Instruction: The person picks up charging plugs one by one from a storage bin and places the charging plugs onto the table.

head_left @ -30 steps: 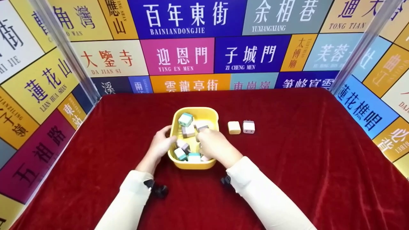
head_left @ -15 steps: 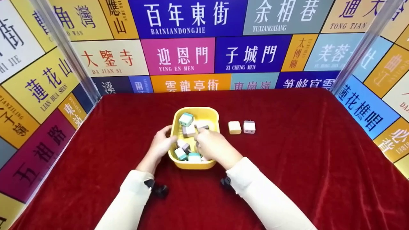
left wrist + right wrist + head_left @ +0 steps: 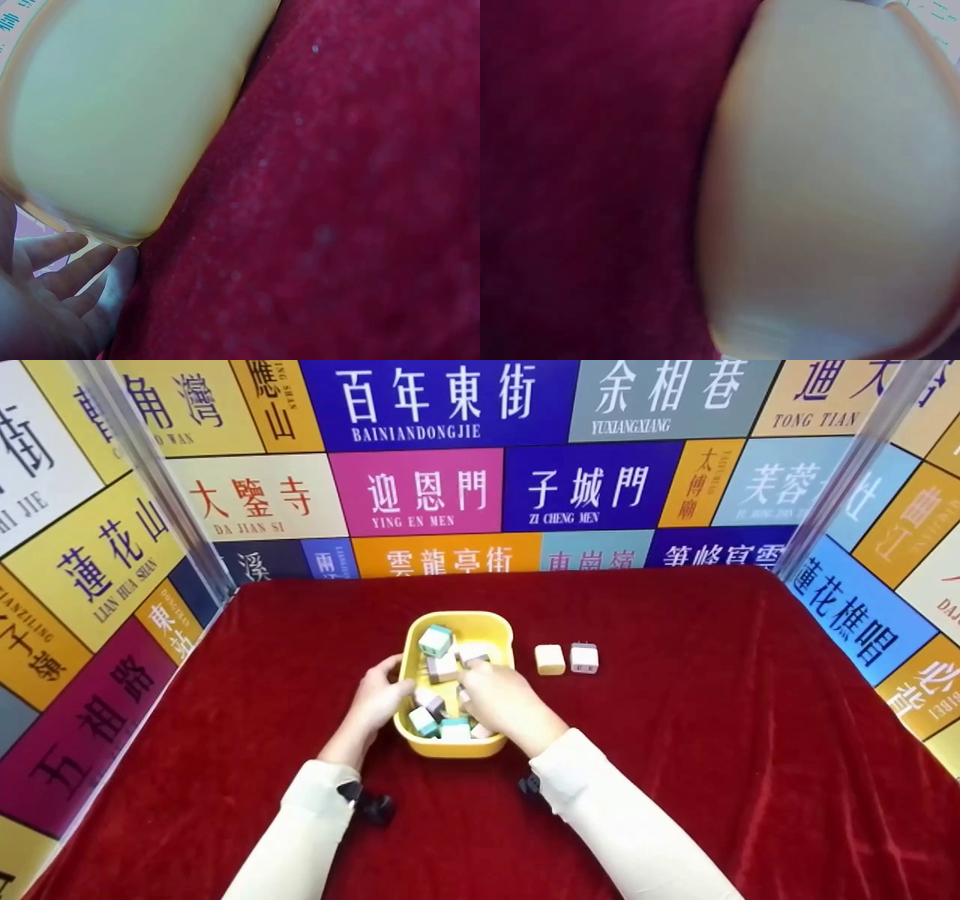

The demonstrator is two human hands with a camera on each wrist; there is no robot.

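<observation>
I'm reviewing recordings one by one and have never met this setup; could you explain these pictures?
No robot here: a person works bare-handed. The wide picture looks forward and down from the head; the other two are taken from each wrist, beside a yellow tub. The tub stands on red cloth and holds small charger-like blocks; a yellow block and a white block lie to its right. The left hand grips the tub's rim; the right hand reaches inside, fingertips mostly hidden, so whether it holds anything is unclear.

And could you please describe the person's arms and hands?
The left sleeve and right sleeve are long and off-white. A black device shows at the left wrist, another at the right. The left hand and right hand are gloveless.
</observation>
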